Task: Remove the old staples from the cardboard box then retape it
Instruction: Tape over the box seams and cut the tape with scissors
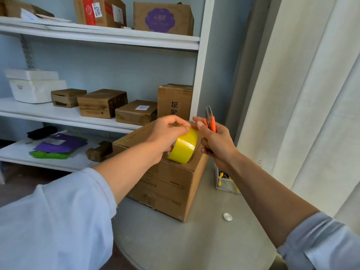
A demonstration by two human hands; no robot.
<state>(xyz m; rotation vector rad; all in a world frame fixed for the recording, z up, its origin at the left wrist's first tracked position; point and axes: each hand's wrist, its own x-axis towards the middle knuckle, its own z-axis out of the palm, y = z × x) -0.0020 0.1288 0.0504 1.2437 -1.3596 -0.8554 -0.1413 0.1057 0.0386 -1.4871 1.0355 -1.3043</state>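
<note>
A closed brown cardboard box (169, 184) stands on a round grey table (194, 240). A roll of yellow tape (184, 147) is held just above the box's top. My left hand (167, 133) grips the roll, its thumb and fingers pinching at the roll's upper edge. My right hand (216, 141) holds small orange-handled snips (210, 119) with the blades pointing up, and its thumb and forefinger reach toward the tape's end next to my left fingers. Whether a strip is pulled free I cannot tell.
A clear plastic tray (226, 182) with yellow-handled items sits on the table to the right of the box. A small silver disc (227, 216) lies near the table's front. White shelves (78, 114) behind hold several cardboard boxes. A pale curtain (302, 94) hangs at right.
</note>
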